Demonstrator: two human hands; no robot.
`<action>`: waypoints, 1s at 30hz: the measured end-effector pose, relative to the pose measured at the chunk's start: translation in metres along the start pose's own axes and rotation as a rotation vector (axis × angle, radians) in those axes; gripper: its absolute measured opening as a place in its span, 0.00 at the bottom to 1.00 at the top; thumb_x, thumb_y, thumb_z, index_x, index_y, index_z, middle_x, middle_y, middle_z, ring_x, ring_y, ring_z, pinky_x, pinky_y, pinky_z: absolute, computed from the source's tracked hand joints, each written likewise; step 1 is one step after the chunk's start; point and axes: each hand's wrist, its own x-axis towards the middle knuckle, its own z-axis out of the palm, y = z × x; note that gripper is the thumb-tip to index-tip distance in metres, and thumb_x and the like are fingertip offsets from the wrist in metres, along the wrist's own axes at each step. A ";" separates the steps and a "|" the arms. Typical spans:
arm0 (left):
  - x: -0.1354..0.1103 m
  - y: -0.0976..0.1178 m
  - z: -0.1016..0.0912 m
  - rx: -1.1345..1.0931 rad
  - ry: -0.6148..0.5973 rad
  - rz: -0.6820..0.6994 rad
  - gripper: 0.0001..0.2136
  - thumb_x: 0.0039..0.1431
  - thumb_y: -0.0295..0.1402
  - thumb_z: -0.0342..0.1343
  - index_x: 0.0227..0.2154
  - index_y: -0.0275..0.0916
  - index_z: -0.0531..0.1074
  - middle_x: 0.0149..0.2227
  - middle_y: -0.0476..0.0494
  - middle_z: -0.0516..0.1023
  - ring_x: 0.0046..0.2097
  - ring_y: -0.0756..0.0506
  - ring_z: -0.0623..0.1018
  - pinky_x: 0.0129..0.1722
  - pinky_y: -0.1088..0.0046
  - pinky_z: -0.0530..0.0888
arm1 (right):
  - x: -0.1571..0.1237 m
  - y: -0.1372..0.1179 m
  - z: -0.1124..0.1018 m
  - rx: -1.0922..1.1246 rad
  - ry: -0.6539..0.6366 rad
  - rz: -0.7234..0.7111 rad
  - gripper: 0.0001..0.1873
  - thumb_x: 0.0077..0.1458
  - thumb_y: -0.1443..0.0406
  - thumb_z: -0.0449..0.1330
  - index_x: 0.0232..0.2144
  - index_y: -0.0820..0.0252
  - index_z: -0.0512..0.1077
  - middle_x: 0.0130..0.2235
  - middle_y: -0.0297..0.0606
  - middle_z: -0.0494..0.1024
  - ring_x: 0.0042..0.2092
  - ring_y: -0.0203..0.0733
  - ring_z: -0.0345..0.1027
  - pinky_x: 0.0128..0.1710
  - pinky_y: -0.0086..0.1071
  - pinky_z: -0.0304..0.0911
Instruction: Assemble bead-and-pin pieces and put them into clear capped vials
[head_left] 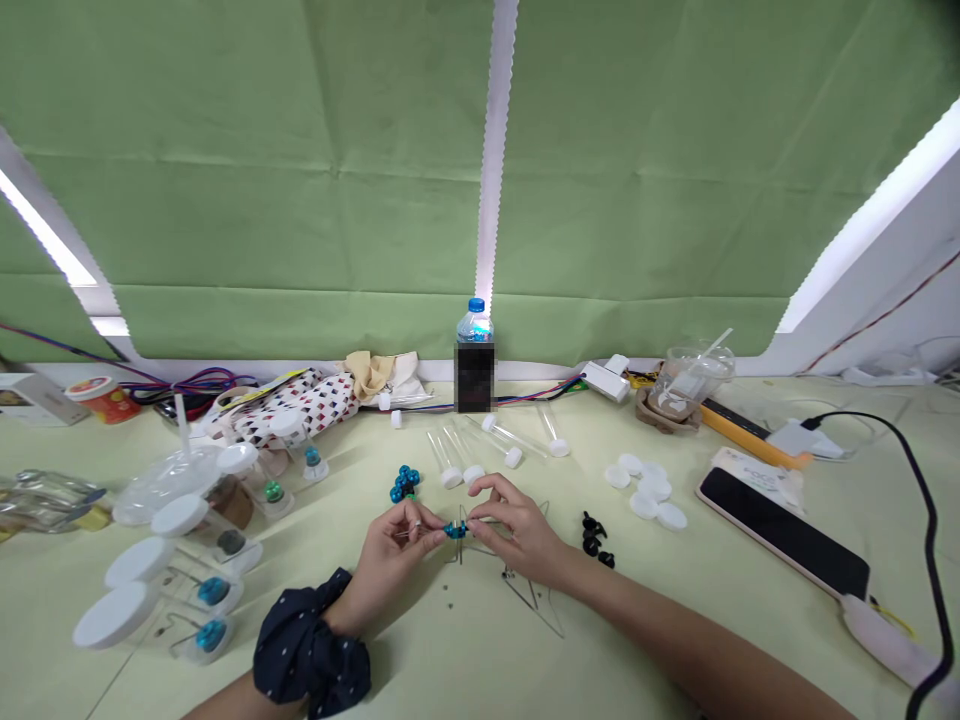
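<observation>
My left hand [394,560] and my right hand [517,525] meet above the pale green table top, both pinching a thin wire [427,530] threaded with small blue beads [454,530]. The fingers hide part of the wire. A bent wire frame [529,590] lies under my right hand. Behind my hands sits a cluster of shiny blue beads [405,485]. Black beads [594,540] lie to the right of my right hand. A dark dotted scrunchie [307,640] circles my left wrist.
Capped clear tubes [465,455] lie behind my hands, with loose white caps [645,490] to the right. Capped vials holding blue or green pieces [210,600] stand at left. A phone [780,530], black cable [930,530], water bottle [474,330] and patterned cloth [292,410] are also there.
</observation>
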 end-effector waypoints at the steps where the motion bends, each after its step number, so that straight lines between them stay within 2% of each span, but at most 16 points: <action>1: 0.000 0.000 0.000 0.005 0.006 0.000 0.14 0.51 0.29 0.59 0.20 0.39 0.56 0.29 0.47 0.71 0.32 0.49 0.71 0.33 0.72 0.68 | 0.000 -0.001 0.000 0.002 0.001 -0.002 0.09 0.57 0.63 0.54 0.36 0.59 0.72 0.45 0.42 0.65 0.38 0.37 0.64 0.38 0.32 0.62; 6: 0.000 0.001 -0.002 0.017 0.052 -0.003 0.15 0.50 0.30 0.59 0.20 0.39 0.56 0.29 0.47 0.72 0.33 0.48 0.72 0.35 0.71 0.68 | 0.001 -0.005 -0.003 0.008 0.011 0.012 0.18 0.50 0.61 0.61 0.44 0.57 0.67 0.46 0.43 0.65 0.43 0.41 0.63 0.39 0.33 0.63; 12: 0.003 0.003 -0.001 0.009 0.059 -0.009 0.15 0.49 0.30 0.60 0.19 0.39 0.55 0.29 0.47 0.72 0.33 0.48 0.72 0.35 0.71 0.69 | 0.000 -0.006 -0.003 0.004 0.017 -0.008 0.12 0.51 0.66 0.58 0.40 0.57 0.68 0.46 0.42 0.65 0.40 0.40 0.63 0.37 0.32 0.63; 22: 0.001 0.002 -0.001 0.005 0.021 0.005 0.14 0.51 0.30 0.59 0.20 0.39 0.56 0.29 0.47 0.72 0.33 0.48 0.72 0.34 0.71 0.68 | 0.001 -0.004 -0.003 0.003 0.013 -0.023 0.09 0.55 0.63 0.56 0.39 0.58 0.69 0.45 0.43 0.65 0.42 0.40 0.64 0.40 0.32 0.63; 30: 0.000 0.003 0.000 0.023 0.018 -0.001 0.15 0.50 0.32 0.59 0.20 0.39 0.56 0.29 0.47 0.72 0.32 0.48 0.72 0.34 0.71 0.68 | 0.000 -0.002 -0.001 -0.013 0.018 -0.024 0.08 0.57 0.63 0.54 0.34 0.60 0.72 0.44 0.43 0.65 0.40 0.38 0.65 0.38 0.32 0.63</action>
